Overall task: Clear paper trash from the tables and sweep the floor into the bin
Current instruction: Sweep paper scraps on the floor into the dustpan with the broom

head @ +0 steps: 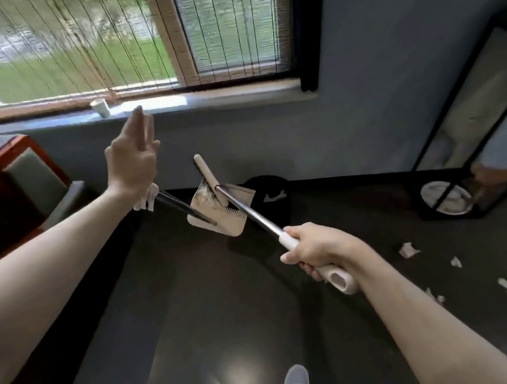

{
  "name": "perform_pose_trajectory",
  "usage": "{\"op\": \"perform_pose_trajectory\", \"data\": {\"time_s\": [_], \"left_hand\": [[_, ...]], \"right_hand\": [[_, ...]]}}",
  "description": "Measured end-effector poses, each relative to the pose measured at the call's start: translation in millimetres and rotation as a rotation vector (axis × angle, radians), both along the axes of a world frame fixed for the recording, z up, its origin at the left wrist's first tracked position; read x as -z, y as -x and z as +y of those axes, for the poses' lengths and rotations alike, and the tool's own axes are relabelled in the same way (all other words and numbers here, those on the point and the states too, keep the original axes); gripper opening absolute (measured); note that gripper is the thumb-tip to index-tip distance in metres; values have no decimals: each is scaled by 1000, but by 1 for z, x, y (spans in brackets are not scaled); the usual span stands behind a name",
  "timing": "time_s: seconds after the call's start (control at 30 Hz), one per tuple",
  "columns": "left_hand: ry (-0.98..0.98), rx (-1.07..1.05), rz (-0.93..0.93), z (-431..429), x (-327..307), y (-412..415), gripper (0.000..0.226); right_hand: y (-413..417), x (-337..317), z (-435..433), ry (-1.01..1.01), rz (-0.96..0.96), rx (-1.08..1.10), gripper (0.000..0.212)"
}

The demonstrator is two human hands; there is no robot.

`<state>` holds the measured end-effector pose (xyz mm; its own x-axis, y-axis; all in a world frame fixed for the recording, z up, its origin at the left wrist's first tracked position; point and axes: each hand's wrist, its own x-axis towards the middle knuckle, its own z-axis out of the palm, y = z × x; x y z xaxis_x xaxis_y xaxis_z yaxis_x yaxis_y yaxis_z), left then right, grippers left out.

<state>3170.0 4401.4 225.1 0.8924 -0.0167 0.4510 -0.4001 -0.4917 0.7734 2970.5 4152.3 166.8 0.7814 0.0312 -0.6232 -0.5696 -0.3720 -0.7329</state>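
Our right hand wraps its fingers firmly round the white grip of the broom. Its metal pole slants up and left to the broom head, which meets the mouth of the cream dustpan. Our left hand is raised, fingers straight and close together, holding nothing. The dustpan's white handle end shows just under that wrist, and we cannot tell whether they touch. Just behind the dustpan a black bin stands by the wall, with a white scrap showing in it. A broad stretch of dark floor lies between us and the dustpan. Paper scraps are strewn along its right edge, with one more at the bottom edge near our shoe. A mirror leans at right and a red-framed seat crowds the left. A white cup sits on the windowsill.
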Motion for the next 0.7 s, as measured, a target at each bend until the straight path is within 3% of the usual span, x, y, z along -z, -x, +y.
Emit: {"op": "perform_pose_trajectory", "data": {"time_s": [0.13,0.3,0.47,0.6,0.7], "left_hand": [[-111,102,-21,11,-7,-15,53],[-267,210,-78,32,-16,-25,63],[-274,271,-74,49,-24,-75,63],[-314,402,-63,43,-32,-135,68],[-390,537,-156,30,-31,-163,61]], "right_hand": [[11,2,36,51,-34,9,37],[10,-10,75,27,-42,95,45],[-33,-28,98,71,-26,139,20],[-79,-34,109,52,-26,224,25],[-107,-31,114,-2,-27,328,32]]}}
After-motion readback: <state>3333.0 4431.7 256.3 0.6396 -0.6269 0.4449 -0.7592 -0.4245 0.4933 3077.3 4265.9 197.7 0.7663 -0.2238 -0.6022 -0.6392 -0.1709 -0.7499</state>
